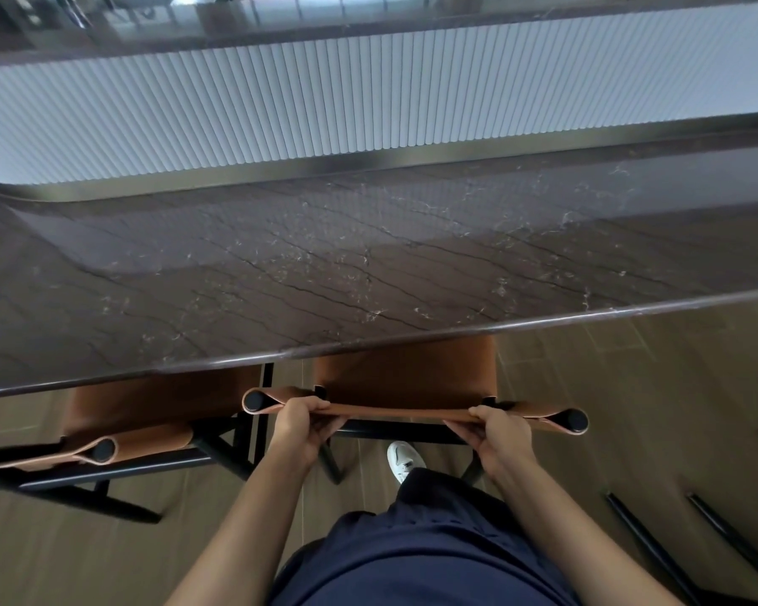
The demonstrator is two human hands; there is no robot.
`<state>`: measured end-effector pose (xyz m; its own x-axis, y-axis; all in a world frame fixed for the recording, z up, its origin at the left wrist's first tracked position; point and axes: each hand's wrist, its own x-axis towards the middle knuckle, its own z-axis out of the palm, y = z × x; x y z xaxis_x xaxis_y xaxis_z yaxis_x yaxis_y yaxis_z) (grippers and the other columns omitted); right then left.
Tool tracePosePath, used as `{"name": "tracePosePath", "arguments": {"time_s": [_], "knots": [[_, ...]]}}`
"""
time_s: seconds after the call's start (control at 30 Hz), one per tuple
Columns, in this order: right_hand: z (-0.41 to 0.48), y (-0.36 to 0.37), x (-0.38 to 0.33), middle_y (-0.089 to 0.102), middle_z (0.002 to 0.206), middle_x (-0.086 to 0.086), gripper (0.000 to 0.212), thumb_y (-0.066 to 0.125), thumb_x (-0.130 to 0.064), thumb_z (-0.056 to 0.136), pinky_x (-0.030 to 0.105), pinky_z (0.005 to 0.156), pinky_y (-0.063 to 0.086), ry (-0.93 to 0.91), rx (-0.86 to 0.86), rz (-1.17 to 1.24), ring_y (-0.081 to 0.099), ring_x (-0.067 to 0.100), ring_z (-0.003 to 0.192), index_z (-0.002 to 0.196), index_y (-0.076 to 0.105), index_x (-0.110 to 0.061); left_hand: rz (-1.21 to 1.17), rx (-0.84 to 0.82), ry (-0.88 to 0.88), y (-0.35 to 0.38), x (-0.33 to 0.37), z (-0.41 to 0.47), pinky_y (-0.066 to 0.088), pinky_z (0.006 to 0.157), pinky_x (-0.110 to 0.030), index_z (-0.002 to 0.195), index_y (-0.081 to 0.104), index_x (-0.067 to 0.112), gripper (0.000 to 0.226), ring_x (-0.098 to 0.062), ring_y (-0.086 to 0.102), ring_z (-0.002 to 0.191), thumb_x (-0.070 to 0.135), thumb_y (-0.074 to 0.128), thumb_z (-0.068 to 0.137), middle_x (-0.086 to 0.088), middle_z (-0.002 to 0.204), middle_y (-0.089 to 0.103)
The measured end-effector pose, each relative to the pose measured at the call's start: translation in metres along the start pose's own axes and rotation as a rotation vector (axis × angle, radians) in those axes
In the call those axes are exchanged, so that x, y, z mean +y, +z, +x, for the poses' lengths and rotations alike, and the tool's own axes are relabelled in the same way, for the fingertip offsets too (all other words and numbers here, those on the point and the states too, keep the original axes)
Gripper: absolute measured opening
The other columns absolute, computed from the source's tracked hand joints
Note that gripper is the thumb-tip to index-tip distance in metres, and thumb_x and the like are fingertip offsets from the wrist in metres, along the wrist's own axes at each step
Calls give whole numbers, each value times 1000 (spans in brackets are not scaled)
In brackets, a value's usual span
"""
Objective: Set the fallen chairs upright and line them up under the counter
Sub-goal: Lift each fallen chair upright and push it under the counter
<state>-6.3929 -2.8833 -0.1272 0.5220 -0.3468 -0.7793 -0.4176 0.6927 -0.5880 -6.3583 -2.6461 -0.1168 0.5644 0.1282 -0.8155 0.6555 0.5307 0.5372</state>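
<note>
Both hands hold one chair (403, 373) by its backrest (412, 413). The left hand (300, 426) grips the tan leather band near its left end, fingers curled over the top edge. The right hand (497, 435) grips near the right end in the same way. Just outboard of each hand, the band wraps a black post cap (254, 401).

Orientation of the chair:
- It stands upright.
- The backrest's long axis runs left to right between the hands, nearly parallel to the near edge of the counter (324, 264).
- The seat points forward, away from the hands, and its far part lies under the counter edge — the backrest sits just short of that edge.

A second chair (149, 413) stands to the left of the left hand, near but not touching the first. Its seat also reaches under the counter. Its backrest runs at a slight angle to the counter edge, with the right end farther forward.

Below and between the hands, a white shoe (405, 461) rests on the floor (631, 387) behind the chair's rear rail. Black rods (644, 540) lie low to the right of the right hand — what they belong to cannot be told.
</note>
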Motion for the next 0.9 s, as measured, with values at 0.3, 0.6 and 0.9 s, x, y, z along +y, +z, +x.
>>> {"name": "tracePosePath", "arguments": {"time_s": [0.3,0.6,0.9], "knots": [[-1,-2,2,54,85,22,20,47,18,89,43,54,60,-21,7,1,63,33,73,85,46,-2,28,-31,16,-3,0,-5,56,72,-40,98,50,0,15,-39,62,91,-10,42,89,-23,95,58],[-4,-4,6,51,85,22,21,46,18,89,48,61,59,-31,-3,-8,60,32,76,82,46,-1,53,-57,3,-7,0,-7,52,86,-43,92,48,3,15,-37,62,89,-11,41,90,-21,93,58],[-7,-8,9,54,85,20,18,50,15,90,48,63,60,-21,0,-13,62,32,76,83,47,-2,42,-93,-15,-13,0,-15,49,98,-49,95,49,2,15,-42,58,112,-11,42,91,-23,99,57]]}}
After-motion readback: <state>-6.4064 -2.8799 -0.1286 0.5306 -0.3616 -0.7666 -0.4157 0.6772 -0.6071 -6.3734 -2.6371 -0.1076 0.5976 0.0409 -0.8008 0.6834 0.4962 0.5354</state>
